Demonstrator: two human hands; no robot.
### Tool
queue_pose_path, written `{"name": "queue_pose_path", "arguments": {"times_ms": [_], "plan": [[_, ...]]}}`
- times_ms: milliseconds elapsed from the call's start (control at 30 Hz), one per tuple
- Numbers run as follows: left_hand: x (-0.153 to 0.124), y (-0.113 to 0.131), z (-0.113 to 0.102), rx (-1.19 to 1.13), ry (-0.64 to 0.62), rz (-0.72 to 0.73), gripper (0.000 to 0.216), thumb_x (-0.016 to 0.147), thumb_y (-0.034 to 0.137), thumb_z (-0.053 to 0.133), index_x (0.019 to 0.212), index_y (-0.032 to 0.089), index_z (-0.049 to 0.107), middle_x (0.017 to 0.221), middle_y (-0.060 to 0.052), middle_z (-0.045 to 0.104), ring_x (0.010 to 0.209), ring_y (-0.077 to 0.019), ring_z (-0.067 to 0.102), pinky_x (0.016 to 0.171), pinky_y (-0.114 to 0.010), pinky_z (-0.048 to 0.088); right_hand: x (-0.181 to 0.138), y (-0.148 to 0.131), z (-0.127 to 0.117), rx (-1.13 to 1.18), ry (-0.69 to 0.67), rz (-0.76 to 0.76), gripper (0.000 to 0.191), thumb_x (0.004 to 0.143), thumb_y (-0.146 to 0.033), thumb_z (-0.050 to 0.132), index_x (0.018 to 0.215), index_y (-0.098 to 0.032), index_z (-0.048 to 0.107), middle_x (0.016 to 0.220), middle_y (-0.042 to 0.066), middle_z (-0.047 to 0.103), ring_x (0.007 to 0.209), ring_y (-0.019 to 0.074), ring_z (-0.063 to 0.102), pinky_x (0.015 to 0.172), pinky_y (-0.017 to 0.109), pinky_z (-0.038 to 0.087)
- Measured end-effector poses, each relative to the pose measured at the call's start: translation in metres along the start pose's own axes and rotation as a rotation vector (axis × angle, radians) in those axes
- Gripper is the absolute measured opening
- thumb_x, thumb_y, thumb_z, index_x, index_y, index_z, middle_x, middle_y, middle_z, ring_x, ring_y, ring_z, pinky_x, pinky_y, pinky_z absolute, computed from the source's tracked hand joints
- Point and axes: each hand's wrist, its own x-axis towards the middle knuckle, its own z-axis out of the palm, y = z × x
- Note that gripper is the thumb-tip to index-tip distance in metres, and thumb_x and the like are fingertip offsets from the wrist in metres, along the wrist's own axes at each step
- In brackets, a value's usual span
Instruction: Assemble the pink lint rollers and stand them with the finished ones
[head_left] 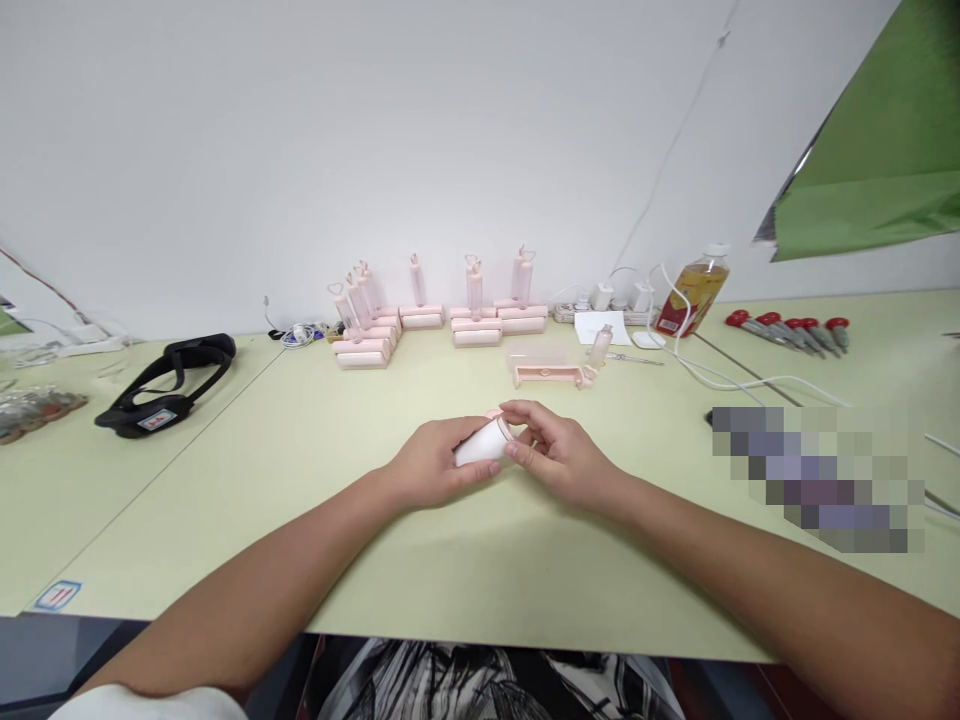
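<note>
A white lint-roller roll (481, 443) with a bit of pink at its upper edge is held tilted above the table. My left hand (439, 460) wraps round its body, thumb along the top. At the roll's right end, my right hand (559, 455) pinches the rim with thumb and fingertips. Just beyond my hands lies a pink lint-roller frame (547, 376) without a roll, its clear handle (600, 348) sticking up at the right. A translucent cover (536, 354) rests behind that frame.
Several pink lint rollers (477, 335) with upright handles line the wall. A black headset strap (169, 385) is at left. At right are a drink bottle (694, 290), a white cable (720, 380), red-capped grey tubes (787, 330) and a pixelated object (817, 480).
</note>
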Motion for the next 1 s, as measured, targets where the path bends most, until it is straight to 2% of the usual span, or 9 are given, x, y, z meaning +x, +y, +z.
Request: {"name": "queue_pose_path", "arguments": {"times_ms": [100, 167, 267, 567, 800, 900, 1000], "plan": [[-0.0003, -0.0021, -0.0023, -0.023, -0.013, 0.002, 0.047, 0.084, 0.044, 0.061, 0.125, 0.022, 0.059, 0.105, -0.002, 0.069, 0.086, -0.0178, 0.062, 0.073, -0.025, 0.046, 0.0005, 0.0027, -0.001, 0.068, -0.018, 0.026, 0.045, 0.087, -0.044, 0.058, 0.126, -0.023, 0.049, 0.109, 0.008, 0.065, 0.067, 0.013, 0.056, 0.061, 0.027, 0.047], [-0.0006, -0.0026, -0.0037, -0.029, -0.025, 0.005, 0.046, 0.083, 0.044, 0.062, 0.123, 0.022, 0.06, 0.103, -0.002, 0.069, 0.084, -0.0173, 0.062, 0.072, -0.025, 0.045, 0.0009, 0.0032, -0.0023, 0.079, -0.04, 0.039, 0.044, 0.085, -0.045, 0.06, 0.123, -0.022, 0.053, 0.092, 0.005, 0.067, 0.063, 0.0127, 0.054, 0.058, 0.026, 0.045], [-0.001, -0.0024, -0.0048, -0.019, -0.037, 0.009, 0.045, 0.083, 0.043, 0.063, 0.122, 0.022, 0.062, 0.1, -0.002, 0.069, 0.082, -0.0168, 0.062, 0.071, -0.024, 0.045, 0.0017, 0.0017, -0.0046, 0.046, -0.065, 0.05, 0.043, 0.084, -0.046, 0.062, 0.119, -0.022, 0.058, 0.07, 0.0, 0.061, 0.059, 0.013, 0.052, 0.056, 0.025, 0.041], [-0.0009, -0.0017, -0.0052, -0.028, -0.04, 0.016, 0.044, 0.082, 0.044, 0.063, 0.119, 0.021, 0.063, 0.096, -0.003, 0.07, 0.079, -0.0165, 0.061, 0.07, -0.025, 0.045, 0.0021, -0.0009, -0.0065, -0.024, -0.066, 0.035, 0.049, 0.084, -0.047, 0.061, 0.123, -0.019, 0.061, 0.06, -0.003, 0.056, 0.056, 0.0129, 0.05, 0.055, 0.025, 0.038], [0.0003, 0.0, -0.0037, -0.139, 0.045, -0.059, 0.047, 0.082, 0.045, 0.062, 0.122, 0.02, 0.06, 0.105, -0.005, 0.068, 0.085, -0.0189, 0.061, 0.072, -0.027, 0.047, 0.002, 0.0022, -0.0038, -0.009, -0.079, 0.007, 0.06, 0.082, -0.049, 0.064, 0.133, -0.02, 0.052, 0.071, 0.0, 0.063, 0.06, 0.0142, 0.054, 0.057, 0.027, 0.043], [0.0011, -0.0019, -0.0047, -0.149, 0.087, -0.107, 0.048, 0.081, 0.048, 0.062, 0.12, 0.019, 0.061, 0.101, -0.005, 0.068, 0.085, -0.0198, 0.06, 0.071, -0.027, 0.047, 0.001, 0.0015, -0.0029, 0.011, -0.069, 0.021, 0.067, 0.082, -0.048, 0.064, 0.14, -0.024, 0.041, 0.096, 0.007, 0.067, 0.063, 0.0135, 0.056, 0.06, 0.028, 0.047], [0.0016, -0.004, -0.0057, -0.156, 0.122, -0.132, 0.049, 0.081, 0.049, 0.062, 0.119, 0.019, 0.061, 0.099, -0.005, 0.067, 0.084, -0.0196, 0.06, 0.07, -0.027, 0.046, -0.0002, 0.0007, -0.0016, 0.069, -0.019, 0.027, 0.075, 0.083, -0.045, 0.064, 0.146, -0.029, 0.026, 0.123, 0.012, 0.059, 0.069, 0.0135, 0.059, 0.062, 0.03, 0.05]]}}
